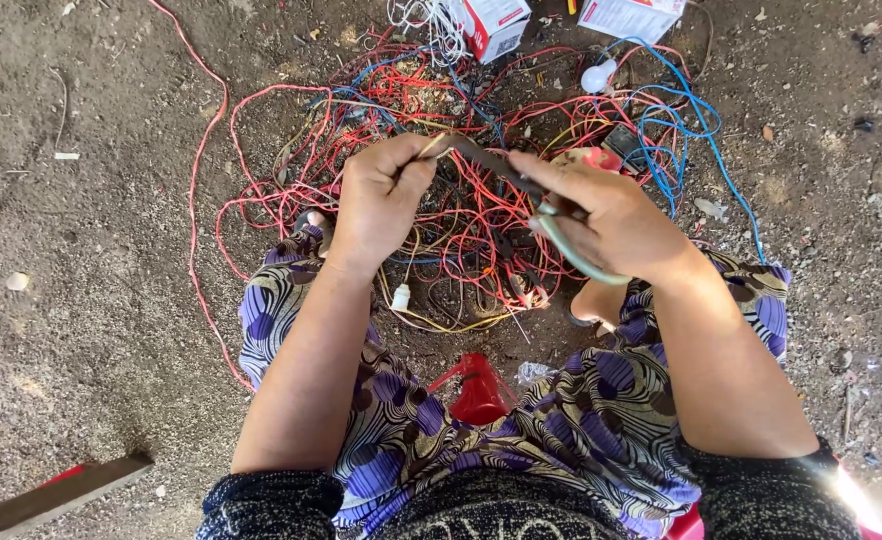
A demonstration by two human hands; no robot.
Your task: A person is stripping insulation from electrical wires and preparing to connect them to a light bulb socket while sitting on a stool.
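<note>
Dirt ground, wire tangle [461, 215] ahead. Your left hand [381, 200] & right hand [611, 220] pinch a grey cable [561, 245], fingers pressed together; looks light, bendy. Grip near ends.

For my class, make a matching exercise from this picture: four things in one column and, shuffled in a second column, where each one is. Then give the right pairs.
Things
1. white bulb
2. grey cable
3. wooden plank
4. red-and-white box

Places
A. bottom left corner, on the dirt
B. top edge, by the white wires
C. held in the right hand
D. upper right of the wire tangle, near blue wires

Pairs: 1-D, 2-C, 3-A, 4-B
</note>
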